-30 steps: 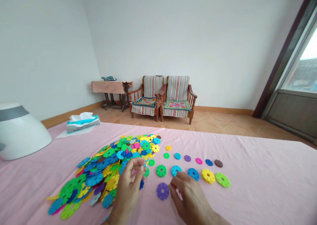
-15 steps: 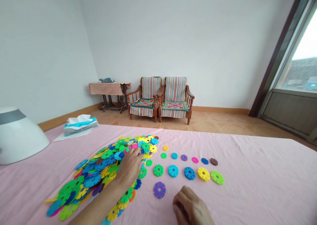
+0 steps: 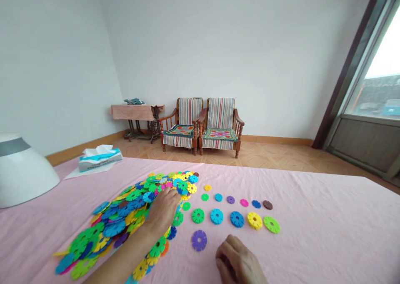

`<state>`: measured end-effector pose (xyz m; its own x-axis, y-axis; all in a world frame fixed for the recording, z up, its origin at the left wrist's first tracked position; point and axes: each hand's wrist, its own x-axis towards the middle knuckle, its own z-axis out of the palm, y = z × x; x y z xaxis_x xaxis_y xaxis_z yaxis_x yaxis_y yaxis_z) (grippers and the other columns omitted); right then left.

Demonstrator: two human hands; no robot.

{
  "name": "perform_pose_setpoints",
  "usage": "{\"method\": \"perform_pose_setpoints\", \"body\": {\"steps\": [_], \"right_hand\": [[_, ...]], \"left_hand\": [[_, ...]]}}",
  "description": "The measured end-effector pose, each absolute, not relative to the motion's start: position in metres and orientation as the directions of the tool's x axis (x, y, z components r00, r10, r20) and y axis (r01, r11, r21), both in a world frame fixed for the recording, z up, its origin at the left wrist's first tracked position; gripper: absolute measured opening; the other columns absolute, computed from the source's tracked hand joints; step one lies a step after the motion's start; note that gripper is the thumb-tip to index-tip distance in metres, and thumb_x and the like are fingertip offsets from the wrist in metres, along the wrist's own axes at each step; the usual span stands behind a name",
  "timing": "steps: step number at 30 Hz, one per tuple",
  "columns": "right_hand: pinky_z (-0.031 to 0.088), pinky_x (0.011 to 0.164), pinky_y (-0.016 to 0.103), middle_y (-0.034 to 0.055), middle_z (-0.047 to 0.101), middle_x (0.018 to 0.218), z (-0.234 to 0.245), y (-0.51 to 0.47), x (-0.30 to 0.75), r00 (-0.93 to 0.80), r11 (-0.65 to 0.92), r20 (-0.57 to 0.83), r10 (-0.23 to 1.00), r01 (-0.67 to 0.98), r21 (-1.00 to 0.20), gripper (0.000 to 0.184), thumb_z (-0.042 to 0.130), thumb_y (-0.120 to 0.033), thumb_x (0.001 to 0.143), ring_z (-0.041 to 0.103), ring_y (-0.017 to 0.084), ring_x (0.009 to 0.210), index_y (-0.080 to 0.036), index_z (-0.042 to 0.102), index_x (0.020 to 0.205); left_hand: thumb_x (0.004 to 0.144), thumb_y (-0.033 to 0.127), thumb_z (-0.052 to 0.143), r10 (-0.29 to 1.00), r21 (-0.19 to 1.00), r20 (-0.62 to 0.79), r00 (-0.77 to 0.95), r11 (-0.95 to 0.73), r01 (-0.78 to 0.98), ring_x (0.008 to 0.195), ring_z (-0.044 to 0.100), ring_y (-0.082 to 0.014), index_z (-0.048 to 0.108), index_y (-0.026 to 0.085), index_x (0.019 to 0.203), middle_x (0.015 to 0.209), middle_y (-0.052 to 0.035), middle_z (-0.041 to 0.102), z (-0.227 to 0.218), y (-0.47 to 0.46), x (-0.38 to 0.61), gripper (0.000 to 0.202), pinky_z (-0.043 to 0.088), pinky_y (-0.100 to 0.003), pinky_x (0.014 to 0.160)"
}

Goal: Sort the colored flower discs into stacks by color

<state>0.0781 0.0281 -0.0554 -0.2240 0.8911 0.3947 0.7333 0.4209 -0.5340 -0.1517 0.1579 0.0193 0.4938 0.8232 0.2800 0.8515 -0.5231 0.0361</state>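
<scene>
My left hand (image 3: 164,207) reaches over the right part of a heap of slotted plastic discs (image 3: 125,209), fingers bent down among them. Its fingertips are hidden, so any disc in them cannot be made out. Resting on the cloth, my right hand (image 3: 240,259) is curled closed, with nothing visible in it. Just left of it lies a purple disc (image 3: 199,240). Beyond stands a row of larger discs, from a green disc (image 3: 198,215) through a yellow disc (image 3: 254,220) to a lime disc (image 3: 271,224). Behind these is a row of smaller ones, ending in a brown disc (image 3: 268,204).
A pink cloth (image 3: 328,225) covers the table. On the left stand a white and grey rounded object (image 3: 26,175) and a tissue pack (image 3: 100,158). Past the table's far edge are two wooden armchairs (image 3: 221,125) and a cloth-covered side table (image 3: 134,112).
The view has shifted slightly, so everything sits a little further left. Both hands keep nearly the same places and shapes, and the laid-out discs are unchanged.
</scene>
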Motion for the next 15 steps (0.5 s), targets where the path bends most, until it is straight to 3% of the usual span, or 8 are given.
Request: {"method": "perform_pose_setpoints", "body": {"steps": [4,15], "right_hand": [[0.044,0.063,0.020,0.0021,0.062,0.081,-0.0534,0.0283,0.0784,-0.238,0.424,0.385,0.892,0.735,-0.528,0.015,0.051,-0.010,0.076,0.059,0.014,0.075,-0.023,0.058,0.077],[0.045,0.063,0.020,0.0026,0.061,0.081,-0.0540,0.0287,0.0791,-0.256,0.432,0.381,0.888,0.748,-0.503,0.015,0.051,-0.009,0.077,0.061,0.015,0.078,-0.023,0.058,0.079]], "left_hand": [[0.083,0.014,0.055,0.839,0.048,0.271,0.472,-0.502,0.864,0.092,0.054,-0.0250,0.063,0.020,0.075,0.086,-0.0059,0.065,0.0262,0.1568,-0.1504,0.012,0.039,-0.035,0.084],[0.076,0.008,0.052,0.881,0.134,0.237,0.409,-0.446,0.885,0.096,0.056,-0.0259,0.065,0.018,0.079,0.092,-0.0088,0.067,0.0272,0.1644,-0.1460,0.017,0.040,-0.036,0.086]]}}
